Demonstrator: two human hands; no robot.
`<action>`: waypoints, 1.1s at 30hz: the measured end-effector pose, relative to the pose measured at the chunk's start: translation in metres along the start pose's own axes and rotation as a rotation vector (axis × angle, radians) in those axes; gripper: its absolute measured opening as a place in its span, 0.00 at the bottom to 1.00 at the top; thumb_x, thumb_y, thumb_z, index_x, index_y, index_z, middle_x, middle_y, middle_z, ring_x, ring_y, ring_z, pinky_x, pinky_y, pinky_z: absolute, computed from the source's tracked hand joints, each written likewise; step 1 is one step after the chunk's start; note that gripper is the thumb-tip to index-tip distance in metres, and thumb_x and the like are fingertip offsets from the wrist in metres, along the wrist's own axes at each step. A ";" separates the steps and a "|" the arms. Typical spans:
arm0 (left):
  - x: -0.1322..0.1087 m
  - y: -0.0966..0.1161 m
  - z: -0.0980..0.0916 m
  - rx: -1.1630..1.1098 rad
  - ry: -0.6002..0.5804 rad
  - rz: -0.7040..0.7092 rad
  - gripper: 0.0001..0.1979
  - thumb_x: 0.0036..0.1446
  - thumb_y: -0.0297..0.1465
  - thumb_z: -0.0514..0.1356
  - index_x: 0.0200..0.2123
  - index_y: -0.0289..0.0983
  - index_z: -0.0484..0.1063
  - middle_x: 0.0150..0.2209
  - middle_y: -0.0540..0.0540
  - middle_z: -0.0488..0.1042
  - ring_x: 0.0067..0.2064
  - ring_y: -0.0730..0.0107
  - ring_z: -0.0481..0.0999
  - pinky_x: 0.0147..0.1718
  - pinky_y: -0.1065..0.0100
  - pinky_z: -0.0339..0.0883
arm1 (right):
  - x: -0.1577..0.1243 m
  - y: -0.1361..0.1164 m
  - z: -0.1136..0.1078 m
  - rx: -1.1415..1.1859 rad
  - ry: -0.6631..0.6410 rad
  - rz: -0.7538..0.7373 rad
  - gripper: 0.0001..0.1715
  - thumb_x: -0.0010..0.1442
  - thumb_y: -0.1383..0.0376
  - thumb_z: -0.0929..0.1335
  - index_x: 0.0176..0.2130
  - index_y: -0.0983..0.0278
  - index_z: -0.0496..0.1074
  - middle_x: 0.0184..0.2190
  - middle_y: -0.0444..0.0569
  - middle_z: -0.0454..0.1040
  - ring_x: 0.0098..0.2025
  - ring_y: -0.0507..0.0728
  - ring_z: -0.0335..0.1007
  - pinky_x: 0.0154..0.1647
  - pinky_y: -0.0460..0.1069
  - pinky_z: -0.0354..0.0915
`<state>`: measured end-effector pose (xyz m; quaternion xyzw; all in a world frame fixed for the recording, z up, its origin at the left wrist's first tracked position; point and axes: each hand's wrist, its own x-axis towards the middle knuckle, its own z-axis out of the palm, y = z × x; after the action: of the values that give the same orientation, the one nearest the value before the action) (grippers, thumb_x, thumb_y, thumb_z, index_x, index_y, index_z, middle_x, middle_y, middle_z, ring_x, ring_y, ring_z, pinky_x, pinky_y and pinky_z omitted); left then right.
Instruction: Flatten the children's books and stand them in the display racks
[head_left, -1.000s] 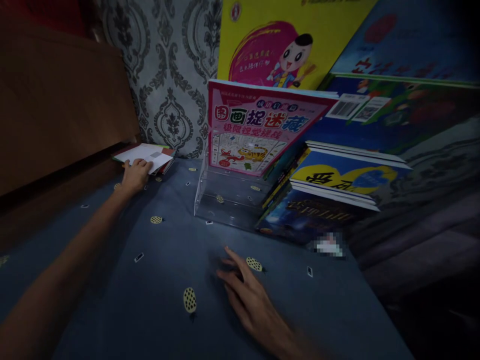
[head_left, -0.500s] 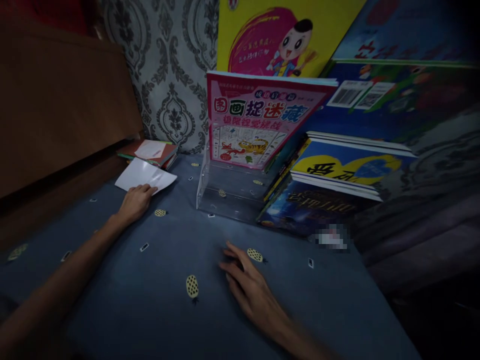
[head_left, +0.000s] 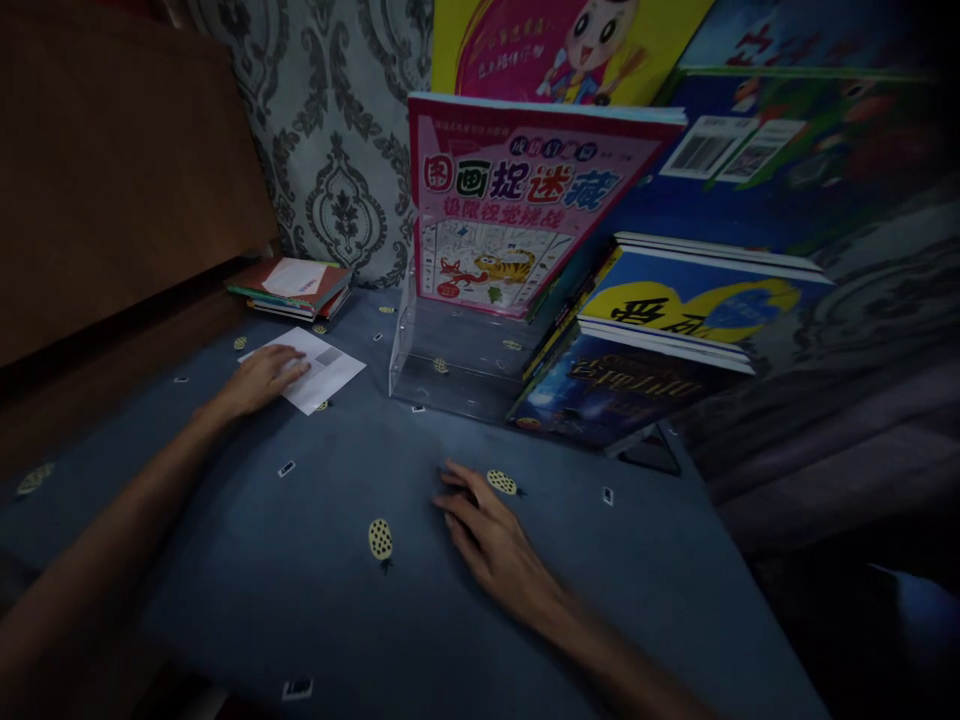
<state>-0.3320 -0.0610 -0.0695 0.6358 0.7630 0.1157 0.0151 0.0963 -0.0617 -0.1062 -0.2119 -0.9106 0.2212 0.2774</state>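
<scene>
Under my left hand (head_left: 262,379) a white sheet of paper (head_left: 328,371) lies flat on the blue cloth, showing a grey printed patch. The fingers of that hand are stretched out over the sheet's left part. My right hand (head_left: 487,535) rests on the cloth beside a printed pineapple, its fingers loosely apart and holding nothing. Behind the paper, a small stack of books (head_left: 292,283) has a pale paper on top. To the right of the sheet stands a clear acrylic book rack (head_left: 457,392).
A pink picture book (head_left: 517,205) stands in the rack, with a yellow book (head_left: 480,50) behind it. More books (head_left: 637,385) lean at the right. A brown wooden panel (head_left: 127,180) borders the left, and patterned wallpaper (head_left: 330,140) covers the back.
The white sheet, bent and pinched by my left hand before, now lies flat and turned, and that hand's fingers have spread over it. My right hand stays about where it was.
</scene>
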 end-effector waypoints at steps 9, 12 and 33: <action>0.043 -0.013 0.019 0.165 -0.138 -0.370 0.42 0.65 0.55 0.42 0.72 0.34 0.55 0.73 0.29 0.51 0.73 0.34 0.51 0.65 0.31 0.47 | -0.003 0.003 0.003 0.021 -0.001 -0.012 0.15 0.70 0.72 0.62 0.51 0.64 0.74 0.63 0.63 0.66 0.60 0.61 0.73 0.57 0.58 0.76; 0.033 -0.010 0.021 0.194 -0.163 -0.308 0.41 0.65 0.54 0.40 0.73 0.36 0.53 0.74 0.33 0.50 0.74 0.36 0.49 0.65 0.32 0.49 | -0.003 0.004 0.002 0.021 -0.015 -0.017 0.15 0.69 0.72 0.63 0.51 0.64 0.74 0.64 0.62 0.66 0.62 0.63 0.72 0.58 0.60 0.75; -0.068 0.091 0.038 0.219 -0.180 0.001 0.38 0.69 0.52 0.42 0.74 0.37 0.50 0.75 0.33 0.47 0.76 0.45 0.45 0.68 0.39 0.47 | -0.005 0.000 0.004 -0.174 0.111 -0.279 0.15 0.69 0.73 0.62 0.51 0.69 0.74 0.57 0.64 0.74 0.56 0.63 0.75 0.55 0.59 0.76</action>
<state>-0.2243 -0.1062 -0.0970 0.6419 0.7663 -0.0260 0.0140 0.0980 -0.0657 -0.1112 -0.1188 -0.9302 0.0888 0.3359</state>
